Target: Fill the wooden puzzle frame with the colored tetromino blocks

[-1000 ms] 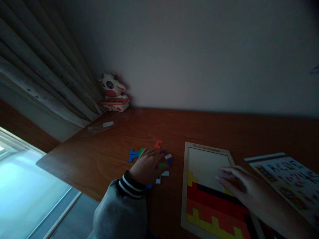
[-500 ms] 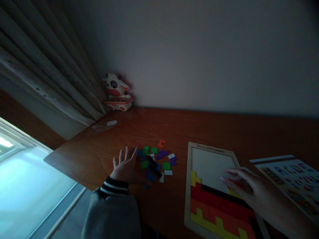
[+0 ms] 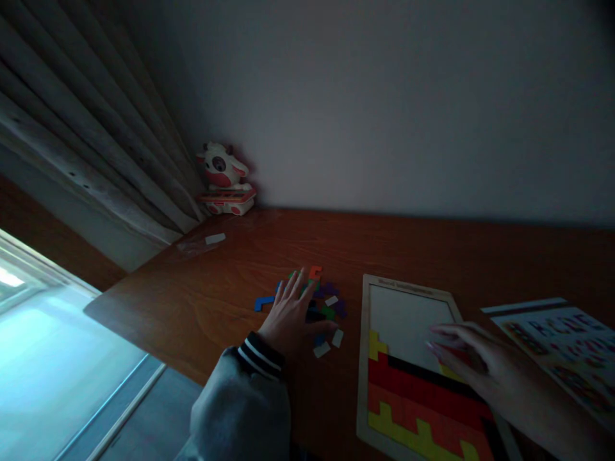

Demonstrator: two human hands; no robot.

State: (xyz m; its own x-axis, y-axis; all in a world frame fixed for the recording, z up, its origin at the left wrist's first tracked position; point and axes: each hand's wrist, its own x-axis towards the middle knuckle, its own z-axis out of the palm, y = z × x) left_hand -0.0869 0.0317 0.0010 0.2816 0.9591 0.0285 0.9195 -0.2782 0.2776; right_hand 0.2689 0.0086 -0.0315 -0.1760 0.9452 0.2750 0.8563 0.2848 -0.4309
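Observation:
My left hand [image 3: 291, 320] lies with fingers spread over a heap of flat coloured puzzle pieces, covering part of it. Around its fingers show a blue piece [image 3: 264, 303], an orange piece [image 3: 315, 273], a purple piece [image 3: 340, 308] and a white piece [image 3: 321, 349]. My right hand [image 3: 473, 358] is over a wooden puzzle tray [image 3: 362, 384], its fingers loosely bent and the thumb apart from the forefinger. Beneath it, a red patch and a yellow piece [image 3: 450, 375] partly show. Yellow, orange, red and black pieces fill the tray's near part.
A printed sheet [image 3: 557, 339] with colourful pictures lies right of the tray, partly behind my right arm. A toy cow [image 3: 225, 179] stands at the back left by the curtain [image 3: 96, 128]. A small white strip [image 3: 215, 238] lies on the wooden table [image 3: 192, 288].
My left hand has moved right, onto the heap, and the loose pieces have shifted under it, some pushed rightward. A blue piece now shows left of the hand. My right hand stays in place.

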